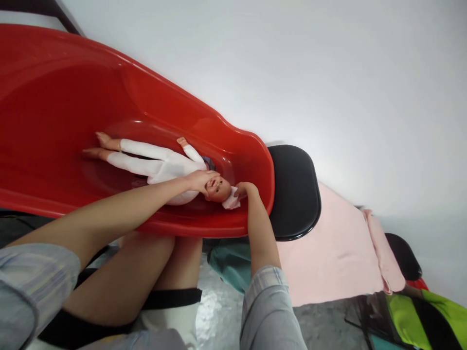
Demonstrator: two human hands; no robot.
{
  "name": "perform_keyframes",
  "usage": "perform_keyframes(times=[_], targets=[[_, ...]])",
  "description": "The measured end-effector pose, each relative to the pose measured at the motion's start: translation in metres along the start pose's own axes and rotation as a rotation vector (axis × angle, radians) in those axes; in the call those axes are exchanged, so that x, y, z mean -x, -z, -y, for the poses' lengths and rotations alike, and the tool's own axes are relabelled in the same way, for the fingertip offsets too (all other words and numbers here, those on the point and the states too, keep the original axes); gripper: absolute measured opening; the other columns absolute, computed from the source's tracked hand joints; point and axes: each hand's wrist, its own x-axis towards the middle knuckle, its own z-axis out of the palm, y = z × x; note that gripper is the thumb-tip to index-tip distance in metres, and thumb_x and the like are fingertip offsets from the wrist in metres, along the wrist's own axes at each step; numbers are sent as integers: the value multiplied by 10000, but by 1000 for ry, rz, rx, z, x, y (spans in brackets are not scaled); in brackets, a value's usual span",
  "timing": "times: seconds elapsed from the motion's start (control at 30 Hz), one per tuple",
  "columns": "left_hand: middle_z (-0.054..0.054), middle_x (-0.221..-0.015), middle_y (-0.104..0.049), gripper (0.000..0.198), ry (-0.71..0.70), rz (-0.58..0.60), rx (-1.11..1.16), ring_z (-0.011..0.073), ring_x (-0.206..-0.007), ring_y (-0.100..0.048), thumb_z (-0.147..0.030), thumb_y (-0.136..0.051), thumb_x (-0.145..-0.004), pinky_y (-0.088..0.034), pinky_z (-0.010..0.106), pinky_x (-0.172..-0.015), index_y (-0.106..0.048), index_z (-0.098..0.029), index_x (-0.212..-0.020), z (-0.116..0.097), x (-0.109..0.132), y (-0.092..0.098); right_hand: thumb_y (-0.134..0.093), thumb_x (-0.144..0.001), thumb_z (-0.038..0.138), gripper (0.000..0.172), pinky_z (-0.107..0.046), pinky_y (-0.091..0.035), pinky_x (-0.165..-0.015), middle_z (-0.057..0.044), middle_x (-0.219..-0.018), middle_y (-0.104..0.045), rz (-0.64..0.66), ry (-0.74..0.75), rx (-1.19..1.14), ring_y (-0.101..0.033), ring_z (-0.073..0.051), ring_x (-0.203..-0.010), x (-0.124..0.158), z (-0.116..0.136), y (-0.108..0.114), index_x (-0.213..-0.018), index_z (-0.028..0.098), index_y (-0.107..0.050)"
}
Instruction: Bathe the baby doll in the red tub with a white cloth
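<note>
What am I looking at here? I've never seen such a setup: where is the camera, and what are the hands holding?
There is no machine: a person works with two bare hands. The one picture comes from a camera worn on their head, looking forward and down. A doll in white lies face up inside a red tub. The left hand rests at its neck and jaw; the right hand holds a small pale cloth at the top of its head. To the right of the tub are a black seat and a pink sheet.
</note>
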Motion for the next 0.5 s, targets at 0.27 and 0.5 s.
perform_keyframes(times=[0.27,0.5], targets=[[147,-1465,-596,918,-31,-10,-18,311,-1307,-603,-392,-893,-643,-461,299,-1066,-517,-167,-1449,-4,-1,-2,-752,-883,123,148,-257,-591,-698,-94,-758,-749,14,125,20,-752,-213,-748,27,9,6,-755,108,-679],[125,-1394,-626,816,-42,-28,26,312,-1235,-626,-404,-868,-648,-484,316,-1000,-556,-183,-1368,-2,-1,-4,-772,-952,317,253,-226,-540,-726,-143,-1030,-796,-97,121,413,-769,-218,-895,21,20,-1,-1056,86,-764]])
